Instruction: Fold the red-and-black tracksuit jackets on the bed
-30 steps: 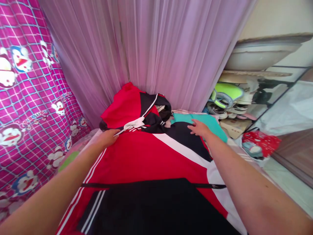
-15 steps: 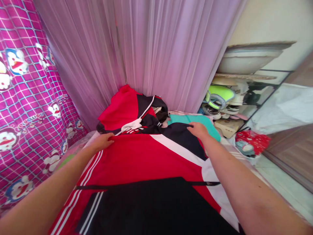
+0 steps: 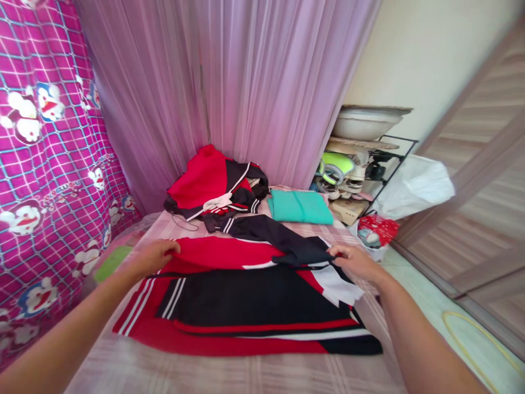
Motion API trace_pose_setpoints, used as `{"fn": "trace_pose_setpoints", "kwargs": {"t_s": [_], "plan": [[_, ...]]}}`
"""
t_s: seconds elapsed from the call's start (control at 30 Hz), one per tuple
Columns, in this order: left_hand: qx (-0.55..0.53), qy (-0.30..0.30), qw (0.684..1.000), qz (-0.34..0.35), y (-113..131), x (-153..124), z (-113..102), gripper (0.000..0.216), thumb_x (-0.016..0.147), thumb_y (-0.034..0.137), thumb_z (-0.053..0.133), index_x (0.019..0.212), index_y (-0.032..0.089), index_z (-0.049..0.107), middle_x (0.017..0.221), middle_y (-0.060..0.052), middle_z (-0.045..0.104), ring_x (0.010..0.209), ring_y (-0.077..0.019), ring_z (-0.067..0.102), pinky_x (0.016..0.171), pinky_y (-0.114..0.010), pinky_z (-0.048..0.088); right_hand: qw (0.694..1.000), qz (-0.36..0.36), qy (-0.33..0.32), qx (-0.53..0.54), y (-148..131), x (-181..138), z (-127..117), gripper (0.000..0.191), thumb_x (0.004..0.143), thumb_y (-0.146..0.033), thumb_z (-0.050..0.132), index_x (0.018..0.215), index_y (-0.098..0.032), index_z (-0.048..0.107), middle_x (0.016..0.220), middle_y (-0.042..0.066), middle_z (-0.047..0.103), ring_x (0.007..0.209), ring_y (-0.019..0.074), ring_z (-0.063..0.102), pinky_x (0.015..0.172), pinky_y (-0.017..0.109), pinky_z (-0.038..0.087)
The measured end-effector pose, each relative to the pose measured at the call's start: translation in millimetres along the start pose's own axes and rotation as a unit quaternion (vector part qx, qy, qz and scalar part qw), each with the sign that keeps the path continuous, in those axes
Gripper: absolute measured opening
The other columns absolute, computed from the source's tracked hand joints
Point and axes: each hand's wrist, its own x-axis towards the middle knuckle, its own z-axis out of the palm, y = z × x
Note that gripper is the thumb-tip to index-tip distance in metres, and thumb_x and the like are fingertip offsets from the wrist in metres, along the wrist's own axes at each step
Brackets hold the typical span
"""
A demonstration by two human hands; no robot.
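Note:
A red, black and white sports jacket (image 3: 246, 306) lies spread on the bed. My left hand (image 3: 153, 256) is closed on its upper left edge, a red fold. My right hand (image 3: 351, 258) pinches the upper right edge, where a black sleeve (image 3: 270, 232) trails away toward the back. The top part of the jacket is folded down toward me over the black panel. Both arms reach forward from the bottom corners.
A crumpled red and black garment (image 3: 217, 183) lies at the back by the purple curtain (image 3: 229, 82). A folded teal cloth (image 3: 299, 207) sits to its right. A shelf rack (image 3: 361, 169) with shoes, a red bag (image 3: 377, 230) and a white bag stand right. Pink patterned fabric (image 3: 45, 164) hangs left.
Both hands have pulled the jacket's top edge back toward me, folding it over. The view has drawn back, showing more of the bed and the teal cloth.

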Motion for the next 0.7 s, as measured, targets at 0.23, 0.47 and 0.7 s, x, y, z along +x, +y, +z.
{"fn": "trace_pose_setpoints", "kwargs": {"t_s": [0.23,0.47,0.7], "plan": [[0.06,-0.045,0.997,0.018,16.5,-20.2,9.9,0.03,0.082,0.023,0.043,0.093,0.023,0.071,0.1,-0.006,0.075,0.1,-0.0227,0.066,0.093,-0.033,0.045,0.98,0.03,0.029,-0.195,5.2,-21.6,13.5,0.029,0.077,-0.016,0.049,0.083,-0.025,0.076,0.092,0.002,0.077,0.089,0.0227,0.07,0.081,0.033,0.052],[0.084,-0.018,0.996,0.01,13.8,-16.0,21.6,0.028,0.085,0.021,0.045,0.093,0.021,0.072,0.1,-0.009,0.074,0.1,-0.025,0.066,0.093,-0.036,0.047,0.958,0.035,0.007,-0.284,-37.2,-9.8,63.9,0.051,0.088,-0.042,0.058,0.135,-0.021,0.06,0.127,0.012,0.068,0.114,0.0277,0.065,0.092,0.036,0.049],[0.07,-0.042,0.997,-0.01,5.8,-19.1,29.1,0.036,0.086,0.02,0.044,0.107,0.026,0.072,0.121,-0.004,0.071,0.118,-0.0209,0.062,0.104,-0.034,0.043,0.954,0.049,-0.042,-0.294,-22.7,-15.6,82.0,0.024,0.089,-0.028,0.054,0.1,-0.028,0.076,0.104,0.006,0.076,0.098,0.0247,0.07,0.078,0.031,0.049]]}}
